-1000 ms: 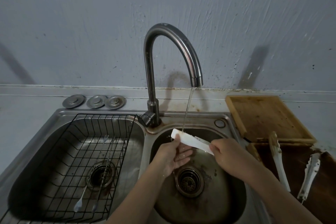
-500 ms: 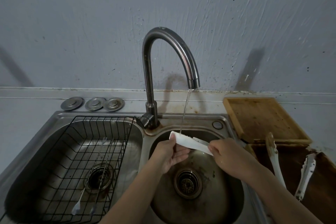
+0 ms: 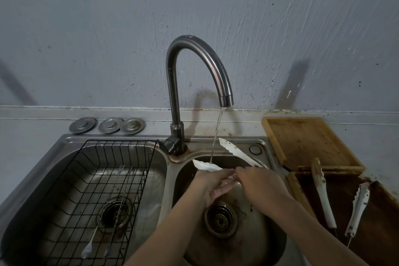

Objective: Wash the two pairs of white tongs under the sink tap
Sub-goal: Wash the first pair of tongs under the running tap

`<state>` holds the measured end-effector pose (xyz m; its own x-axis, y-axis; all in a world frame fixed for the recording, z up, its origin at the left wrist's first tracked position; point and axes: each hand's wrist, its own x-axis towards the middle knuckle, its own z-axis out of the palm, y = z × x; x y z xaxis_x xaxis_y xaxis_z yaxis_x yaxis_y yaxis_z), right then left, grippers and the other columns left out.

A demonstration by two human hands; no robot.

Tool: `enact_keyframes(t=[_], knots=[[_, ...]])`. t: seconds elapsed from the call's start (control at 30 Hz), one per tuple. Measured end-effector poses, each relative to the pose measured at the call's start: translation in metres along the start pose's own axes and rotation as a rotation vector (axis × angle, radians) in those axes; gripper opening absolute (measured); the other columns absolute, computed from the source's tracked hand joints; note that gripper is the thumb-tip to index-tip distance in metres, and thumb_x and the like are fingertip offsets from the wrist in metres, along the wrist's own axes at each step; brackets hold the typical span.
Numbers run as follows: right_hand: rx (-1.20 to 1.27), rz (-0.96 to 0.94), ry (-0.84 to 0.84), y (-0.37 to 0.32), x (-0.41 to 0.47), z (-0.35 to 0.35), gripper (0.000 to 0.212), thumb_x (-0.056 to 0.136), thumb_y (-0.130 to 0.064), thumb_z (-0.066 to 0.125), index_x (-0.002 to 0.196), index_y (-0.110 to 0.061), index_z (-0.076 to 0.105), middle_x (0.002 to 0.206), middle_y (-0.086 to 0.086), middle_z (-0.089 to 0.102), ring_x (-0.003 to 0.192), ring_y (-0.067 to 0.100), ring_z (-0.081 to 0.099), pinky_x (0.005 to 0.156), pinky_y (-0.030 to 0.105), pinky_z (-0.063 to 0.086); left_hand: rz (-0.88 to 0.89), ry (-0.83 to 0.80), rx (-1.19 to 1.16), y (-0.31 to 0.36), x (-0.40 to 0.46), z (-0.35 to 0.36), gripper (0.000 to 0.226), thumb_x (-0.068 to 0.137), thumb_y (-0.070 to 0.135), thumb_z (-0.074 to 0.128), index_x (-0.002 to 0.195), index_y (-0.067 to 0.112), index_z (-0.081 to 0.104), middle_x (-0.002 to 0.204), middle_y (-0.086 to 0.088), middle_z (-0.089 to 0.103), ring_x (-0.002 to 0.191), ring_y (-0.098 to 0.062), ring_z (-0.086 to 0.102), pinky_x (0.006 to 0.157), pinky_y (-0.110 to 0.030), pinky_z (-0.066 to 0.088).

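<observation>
One pair of white tongs [image 3: 234,151] is held over the right sink basin [image 3: 267,242], its two arms spread apart. The lower arm lies under the water stream from the curved steel tap [image 3: 195,67]. My left hand [image 3: 210,184] cups that lower arm from below. My right hand [image 3: 262,188] grips the tongs near their hinge end. The upper arm has brown stains and points toward the tap base. A second pair of white tongs [image 3: 323,195] lies on the dark wooden board [image 3: 345,242] at the right.
A third, metal-looking tong [image 3: 357,209] lies beside the second pair. A light wooden cutting board [image 3: 302,142] sits behind. The left basin holds a black wire rack [image 3: 71,211] with thin utensils [image 3: 101,220]. Three steel plugs [image 3: 108,125] rest on the ledge.
The tongs have sprung open, one arm now raised toward the tap base. My hands have come closer together near the hinge, with my left hand under the lower arm.
</observation>
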<state>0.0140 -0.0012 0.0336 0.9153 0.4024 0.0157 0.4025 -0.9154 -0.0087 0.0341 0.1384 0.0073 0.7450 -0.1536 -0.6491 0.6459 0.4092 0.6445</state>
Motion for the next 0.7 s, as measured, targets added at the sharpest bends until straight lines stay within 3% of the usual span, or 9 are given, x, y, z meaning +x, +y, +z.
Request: enact_keyframes(t=[0.07,0.17,0.27,0.37,0.43,0.5,0.63,0.7], knots=[[-0.009,0.016,0.002,0.003,0.001,0.002,0.017,0.092,-0.019,0.04,0.104,-0.021,0.052,0.095,0.001,0.066,0.083,0.021,0.065,0.056,0.03,0.037,0.038,0.036,-0.031,0.005,0.002,-0.001,0.049,0.074,-0.006,0.073,0.116,-0.012,0.05,0.08,-0.025,0.07,0.057,-0.024,0.071,0.046,-0.027,0.056],[-0.031,0.02,0.03,0.01,-0.001,0.006,0.014,0.093,-0.023,0.039,0.102,-0.024,0.051,0.094,0.0,0.065,0.08,0.019,0.065,0.054,0.028,0.035,0.084,0.101,-0.095,0.011,0.008,-0.014,0.028,0.085,0.01,0.066,0.103,-0.009,0.055,0.093,-0.028,0.066,0.072,-0.031,0.07,0.049,-0.034,0.059],[-0.039,0.004,0.073,0.012,-0.003,0.012,0.02,0.097,-0.032,0.035,0.105,-0.025,0.053,0.093,-0.001,0.066,0.078,0.017,0.066,0.054,0.026,0.035,0.113,0.158,-0.184,0.009,0.01,-0.018,0.026,0.094,0.022,0.053,0.091,-0.004,0.056,0.087,-0.024,0.065,0.075,-0.03,0.067,0.05,-0.034,0.06],[-0.047,0.011,0.081,0.014,-0.002,0.015,0.021,0.097,-0.033,0.035,0.105,-0.025,0.053,0.092,-0.001,0.066,0.077,0.017,0.066,0.053,0.026,0.036,0.095,0.097,-0.238,0.003,0.007,-0.011,0.021,0.088,0.008,0.061,0.099,-0.009,0.059,0.089,-0.022,0.066,0.08,-0.028,0.067,0.06,-0.03,0.061],[-0.036,0.02,0.076,0.017,-0.002,0.016,0.018,0.096,-0.031,0.037,0.106,-0.025,0.052,0.095,-0.001,0.066,0.081,0.017,0.066,0.055,0.028,0.04,0.094,0.058,-0.187,-0.002,0.004,-0.008,0.035,0.075,-0.009,0.069,0.108,-0.01,0.057,0.097,-0.024,0.066,0.087,-0.028,0.067,0.074,-0.029,0.059],[-0.018,0.036,0.09,0.021,-0.004,0.015,0.017,0.096,-0.031,0.037,0.106,-0.027,0.051,0.096,-0.002,0.066,0.083,0.016,0.065,0.058,0.028,0.043,0.13,0.068,-0.136,-0.005,0.004,-0.007,0.044,0.069,-0.013,0.072,0.11,-0.008,0.056,0.101,-0.024,0.067,0.09,-0.029,0.068,0.082,-0.03,0.055],[-0.003,0.038,0.149,0.029,-0.008,0.013,0.022,0.096,-0.034,0.034,0.107,-0.029,0.053,0.096,-0.004,0.069,0.082,0.013,0.066,0.06,0.028,0.046,0.183,0.064,-0.22,0.002,0.006,-0.012,0.02,0.089,0.011,0.061,0.097,-0.007,0.058,0.089,-0.021,0.066,0.079,-0.026,0.068,0.072,-0.035,0.058],[-0.022,0.017,0.152,0.029,-0.008,0.015,0.022,0.096,-0.035,0.034,0.105,-0.028,0.054,0.092,-0.003,0.069,0.079,0.013,0.066,0.054,0.027,0.041,0.17,0.079,-0.24,0.005,0.007,-0.015,0.027,0.095,0.023,0.05,0.094,-0.003,0.057,0.088,-0.022,0.066,0.077,-0.028,0.068,0.06,-0.034,0.06]])
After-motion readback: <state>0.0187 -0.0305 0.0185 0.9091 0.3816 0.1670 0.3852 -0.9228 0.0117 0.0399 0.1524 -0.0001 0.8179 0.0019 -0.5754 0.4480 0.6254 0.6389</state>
